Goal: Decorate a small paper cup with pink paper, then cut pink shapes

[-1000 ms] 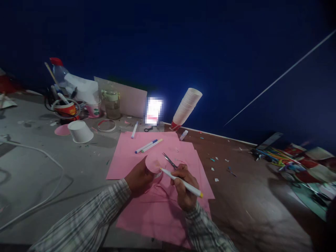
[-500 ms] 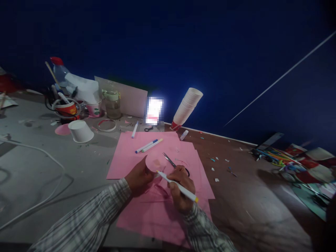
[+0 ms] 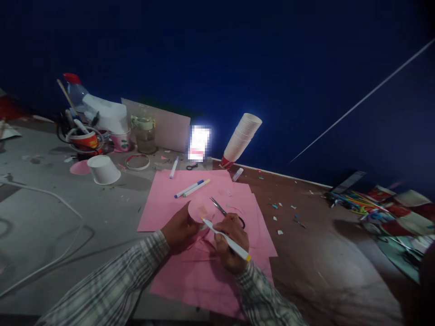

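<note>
Pink disc (image 3: 200, 209), marker (image 3: 239, 250) — in curled hands (image 3: 178, 231) (image 3: 236, 230)

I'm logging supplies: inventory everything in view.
Held marker: one, white, centre
Held round piece: one, pink, centre
Scissors: one, silver, centre
Loose markers: three, white, centre
Paper sheets: several, pink, centre
Cup stack: one, white, back
Tube: one, whitish, right
Screen: one, white, back
Jar: one, greenish, left
Bottle: one, clear, left
Pen cup: one, red, left
Tub: one, white, left
Loose disc: one, pink, left
Cable: one, white, left
Scraps: many, mixed, scattered
Blurred clutter: several, mixed, right
Left hand: one, bare, centre
Right hand: one, bare, centre
</note>
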A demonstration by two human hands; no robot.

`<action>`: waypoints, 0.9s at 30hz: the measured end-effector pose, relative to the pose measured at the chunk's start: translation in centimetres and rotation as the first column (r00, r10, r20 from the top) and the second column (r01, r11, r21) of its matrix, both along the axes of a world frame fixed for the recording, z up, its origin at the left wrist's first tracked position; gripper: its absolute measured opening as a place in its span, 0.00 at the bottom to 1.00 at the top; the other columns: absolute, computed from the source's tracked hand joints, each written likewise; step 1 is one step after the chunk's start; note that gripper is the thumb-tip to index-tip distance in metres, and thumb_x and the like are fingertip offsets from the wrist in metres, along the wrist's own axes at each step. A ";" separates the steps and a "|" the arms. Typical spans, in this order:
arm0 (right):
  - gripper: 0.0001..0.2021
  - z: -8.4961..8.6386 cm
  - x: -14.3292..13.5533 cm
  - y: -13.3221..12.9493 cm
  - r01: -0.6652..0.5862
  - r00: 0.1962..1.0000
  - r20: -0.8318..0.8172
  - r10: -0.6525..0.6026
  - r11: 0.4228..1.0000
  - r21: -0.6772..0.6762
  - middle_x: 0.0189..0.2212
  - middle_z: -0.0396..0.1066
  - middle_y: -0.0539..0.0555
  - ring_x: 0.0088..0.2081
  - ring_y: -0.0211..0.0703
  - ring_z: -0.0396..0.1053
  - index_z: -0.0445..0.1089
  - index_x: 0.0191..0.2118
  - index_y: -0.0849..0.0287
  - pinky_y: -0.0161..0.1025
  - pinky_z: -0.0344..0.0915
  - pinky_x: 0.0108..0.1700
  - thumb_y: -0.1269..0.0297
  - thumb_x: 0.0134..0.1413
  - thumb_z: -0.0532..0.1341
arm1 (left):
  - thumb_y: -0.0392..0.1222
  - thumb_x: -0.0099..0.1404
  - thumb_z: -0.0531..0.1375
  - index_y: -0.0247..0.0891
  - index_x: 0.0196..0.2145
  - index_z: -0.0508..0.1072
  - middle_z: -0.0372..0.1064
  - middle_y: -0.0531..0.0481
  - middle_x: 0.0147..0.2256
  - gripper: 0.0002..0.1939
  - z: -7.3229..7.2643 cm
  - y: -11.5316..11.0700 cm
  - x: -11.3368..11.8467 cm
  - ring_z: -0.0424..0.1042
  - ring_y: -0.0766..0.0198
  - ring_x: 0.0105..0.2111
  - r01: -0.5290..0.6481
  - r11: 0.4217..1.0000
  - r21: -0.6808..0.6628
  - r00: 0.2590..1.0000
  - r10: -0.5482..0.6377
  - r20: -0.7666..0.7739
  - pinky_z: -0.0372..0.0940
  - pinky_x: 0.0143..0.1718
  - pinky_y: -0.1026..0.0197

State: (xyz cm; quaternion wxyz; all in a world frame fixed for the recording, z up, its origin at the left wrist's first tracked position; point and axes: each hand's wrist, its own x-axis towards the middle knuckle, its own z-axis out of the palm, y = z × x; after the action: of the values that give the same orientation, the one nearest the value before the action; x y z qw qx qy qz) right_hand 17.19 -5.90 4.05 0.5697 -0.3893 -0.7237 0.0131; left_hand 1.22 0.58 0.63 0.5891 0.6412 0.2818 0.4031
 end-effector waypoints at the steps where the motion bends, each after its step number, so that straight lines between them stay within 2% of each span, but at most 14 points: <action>1: 0.06 0.0 0.1 0.0 0.002 1.000 -0.005 -0.002 1.000 -0.002 0.24 0.70 0.49 0.23 0.39 0.64 0.69 0.39 0.57 0.47 0.62 0.36 0.69 0.59 0.55 | 0.39 0.61 0.62 0.36 0.50 0.66 0.72 0.40 0.49 0.20 0.0 0.0 0.0 0.71 0.53 0.48 -0.004 1.000 -0.004 1.000 0.004 -0.002 0.66 0.51 0.52; 8: 0.05 0.5 0.9 -0.1 0.006 0.999 -0.037 -0.007 1.000 -0.022 0.22 0.68 0.48 0.22 0.38 0.62 0.69 0.36 0.57 0.47 0.62 0.37 0.69 0.58 0.55 | 0.41 0.61 0.62 0.36 0.50 0.67 0.73 0.42 0.46 0.20 -0.2 0.4 -0.1 0.71 0.54 0.48 -0.008 1.000 0.019 0.999 0.008 -0.038 0.66 0.51 0.53; 20: 0.07 -0.4 -0.2 -0.2 -0.015 1.000 -0.019 0.015 1.000 -0.011 0.22 0.69 0.48 0.22 0.39 0.63 0.69 0.40 0.56 0.49 0.63 0.39 0.65 0.61 0.55 | 0.41 0.59 0.64 0.36 0.50 0.66 0.72 0.40 0.48 0.22 -0.2 0.2 0.1 0.72 0.52 0.48 0.026 0.998 -0.055 0.998 -0.023 0.055 0.66 0.51 0.51; 27: 0.06 -0.2 -0.2 -0.2 -0.003 1.000 -0.007 0.003 1.000 0.012 0.24 0.70 0.49 0.22 0.39 0.64 0.69 0.39 0.56 0.48 0.63 0.38 0.67 0.61 0.54 | 0.41 0.58 0.65 0.36 0.49 0.67 0.73 0.41 0.46 0.21 -0.2 0.4 -0.2 0.72 0.53 0.45 0.020 1.000 -0.014 1.000 -0.020 -0.012 0.67 0.49 0.51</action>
State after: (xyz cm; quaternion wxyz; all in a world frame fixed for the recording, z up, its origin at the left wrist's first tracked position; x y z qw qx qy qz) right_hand 16.96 -6.05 3.86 0.5748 -0.3847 -0.7222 0.0111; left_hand 1.05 0.96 0.43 0.5956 0.6424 0.2817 0.3914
